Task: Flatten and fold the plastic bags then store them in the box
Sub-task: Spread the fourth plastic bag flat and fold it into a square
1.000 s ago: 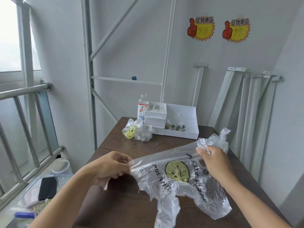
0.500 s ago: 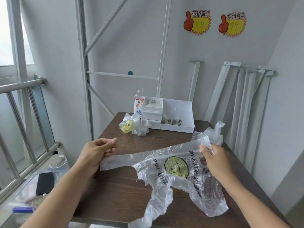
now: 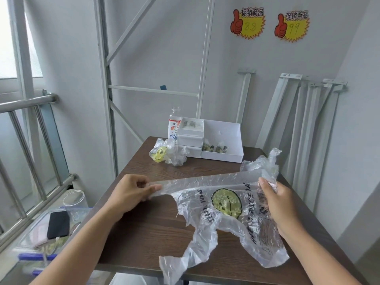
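Note:
A clear plastic bag (image 3: 226, 204) with a yellow smiley face and black lettering hangs stretched above the brown table (image 3: 148, 235). My left hand (image 3: 131, 192) pinches its left handle strip. My right hand (image 3: 275, 200) grips the bunched right end. The bag's lower part droops onto the table towards the front edge. A second crumpled smiley bag (image 3: 166, 154) lies at the back of the table. The white box (image 3: 222, 140) stands behind it with folded bags (image 3: 214, 148) inside.
A clear bottle (image 3: 174, 125) with a red and white label stands left of the box's small drawers (image 3: 190, 135). Grey metal rails (image 3: 304, 145) lean on the wall at the right. Below left, a container lid holds a black phone (image 3: 58, 224) and a clear jar (image 3: 75, 202).
My left hand let go near the bag's middle, slid left along the handle strip and now pinches its end, pulling the bag wider. My right hand kept its grip.

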The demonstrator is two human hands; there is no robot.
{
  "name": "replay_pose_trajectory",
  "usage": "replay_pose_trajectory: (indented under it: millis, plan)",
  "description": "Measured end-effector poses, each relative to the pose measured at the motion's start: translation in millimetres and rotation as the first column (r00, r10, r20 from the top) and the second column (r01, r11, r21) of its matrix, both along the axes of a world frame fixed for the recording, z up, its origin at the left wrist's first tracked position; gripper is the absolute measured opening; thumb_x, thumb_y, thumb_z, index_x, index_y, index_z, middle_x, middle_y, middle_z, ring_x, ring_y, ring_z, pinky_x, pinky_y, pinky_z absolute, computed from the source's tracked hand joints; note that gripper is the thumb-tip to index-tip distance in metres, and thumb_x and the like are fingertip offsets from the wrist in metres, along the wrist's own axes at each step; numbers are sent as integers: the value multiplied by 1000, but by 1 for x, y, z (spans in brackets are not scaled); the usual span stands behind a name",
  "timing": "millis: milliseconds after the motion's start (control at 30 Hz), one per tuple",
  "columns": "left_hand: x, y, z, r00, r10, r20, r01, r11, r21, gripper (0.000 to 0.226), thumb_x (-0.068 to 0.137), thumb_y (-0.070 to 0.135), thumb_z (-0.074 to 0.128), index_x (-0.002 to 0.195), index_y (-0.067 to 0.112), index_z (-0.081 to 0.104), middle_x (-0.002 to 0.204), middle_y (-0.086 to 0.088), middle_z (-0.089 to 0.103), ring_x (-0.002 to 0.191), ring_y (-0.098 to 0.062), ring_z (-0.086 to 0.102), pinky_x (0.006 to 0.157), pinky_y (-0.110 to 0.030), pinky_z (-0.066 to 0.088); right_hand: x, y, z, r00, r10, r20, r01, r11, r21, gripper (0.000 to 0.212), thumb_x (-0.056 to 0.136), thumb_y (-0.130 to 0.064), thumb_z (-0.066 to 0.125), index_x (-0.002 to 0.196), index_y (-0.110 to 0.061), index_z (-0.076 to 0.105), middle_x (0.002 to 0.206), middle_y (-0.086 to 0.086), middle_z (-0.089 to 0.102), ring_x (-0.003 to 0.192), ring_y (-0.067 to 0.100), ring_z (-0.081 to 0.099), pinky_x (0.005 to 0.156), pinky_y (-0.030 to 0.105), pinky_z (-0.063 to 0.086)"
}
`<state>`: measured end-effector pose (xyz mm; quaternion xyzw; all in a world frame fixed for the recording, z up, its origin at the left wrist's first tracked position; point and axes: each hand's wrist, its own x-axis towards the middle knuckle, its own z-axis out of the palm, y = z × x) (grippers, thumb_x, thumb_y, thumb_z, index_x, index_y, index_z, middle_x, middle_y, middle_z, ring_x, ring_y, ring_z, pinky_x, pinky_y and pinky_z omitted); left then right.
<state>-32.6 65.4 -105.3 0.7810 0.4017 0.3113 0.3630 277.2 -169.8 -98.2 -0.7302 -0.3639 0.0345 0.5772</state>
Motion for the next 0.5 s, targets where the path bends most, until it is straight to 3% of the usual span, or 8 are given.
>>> replay_pose_trajectory:
  millis: [67, 133, 200, 267, 333, 400, 500]
  plan:
    - [-5, 2, 2, 990, 52, 134, -35, 992, -124, 42, 78, 46, 89, 70, 7, 73, 53, -1, 63, 46, -7, 47, 49, -14, 39, 5, -2, -4, 1000, 9, 8, -8, 999, -52, 21, 95, -58, 61, 91, -40, 69, 103, 37, 69, 96, 50, 68, 76, 43, 54]
    - [-11, 7, 1, 965, 101, 242, -53, 979, -199, 38, 77, 40, 90, 75, 4, 76, 60, -8, 68, 47, -9, 48, 48, -12, 41, 10, -2, -7, 1000, 17, 3, -17, 995, -98, 31, 93, -62, 59, 95, -33, 72, 95, 33, 72, 91, 41, 73, 77, 39, 52]
    - [-15, 11, -2, 947, 126, 295, -61, 973, -222, 34, 79, 38, 88, 76, 5, 77, 63, -11, 69, 48, -11, 47, 46, -13, 40, 12, 0, -9, 999, 4, -45, -8, 997, -78, 37, 103, -47, 58, 121, -19, 74, 88, 5, 76, 95, 25, 74, 86, 34, 52]
    - [-15, 15, -5, 937, 160, 311, -84, 966, -243, 30, 81, 36, 86, 76, 7, 77, 62, -10, 69, 49, -11, 46, 45, -14, 39, 17, 0, -14, 998, -24, -64, 18, 995, -95, 47, 106, -43, 54, 141, -12, 65, 59, -18, 58, 63, 3, 62, 76, 29, 46]
    - [-14, 21, -7, 934, 192, 301, -119, 962, -246, 27, 84, 34, 85, 78, 9, 78, 60, -6, 69, 46, -8, 45, 45, -14, 39, 17, 1, -15, 996, -42, -75, 33, 992, -119, 50, 107, -45, 52, 145, -14, 61, 47, -15, 58, 54, 6, 57, 72, 31, 49]
    - [-12, 25, -10, 932, 211, 294, -142, 961, -239, 27, 86, 35, 84, 79, 10, 78, 59, -4, 69, 45, -7, 45, 46, -17, 39, 17, 2, -15, 993, -58, -102, 42, 987, -153, 47, 107, -47, 52, 137, -14, 69, 43, -9, 55, 48, 14, 54, 62, 32, 48]
    - [-11, 37, -12, 922, 267, 279, -213, 954, -210, 29, 93, 36, 78, 85, 7, 77, 61, -7, 69, 48, -14, 47, 53, -26, 39, 15, 6, -13, 992, -84, -89, 62, 972, -228, 53, 106, -47, 55, 97, 1, 75, 37, -8, 31, 35, 11, 34, 57, 31, 36]
